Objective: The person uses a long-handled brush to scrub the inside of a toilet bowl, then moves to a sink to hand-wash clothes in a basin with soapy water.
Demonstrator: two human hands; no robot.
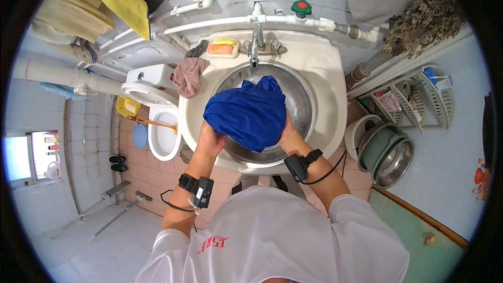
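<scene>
A bunched dark blue cloth (pixel 246 112) is held up between my two hands over a round metal basin (pixel 303 107) in the white sink (pixel 330 84). My left hand (pixel 211 140) grips the cloth's lower left side, its fingers mostly hidden beneath the folds. On the opposite side, my right hand (pixel 288 130) holds the cloth from the right, fingers likewise covered. Behind the bundle, the chrome faucet (pixel 255 47) points down toward the basin; I see no water running from it.
A pink-brown cloth (pixel 189 77) lies on the sink's left edge, near a soap dish (pixel 223 48). Left of the sink stands a toilet (pixel 165 133). Stacked basins (pixel 390 160) and a slatted rack (pixel 414 102) are at the right. White pipes (pixel 220 25) cross the back wall.
</scene>
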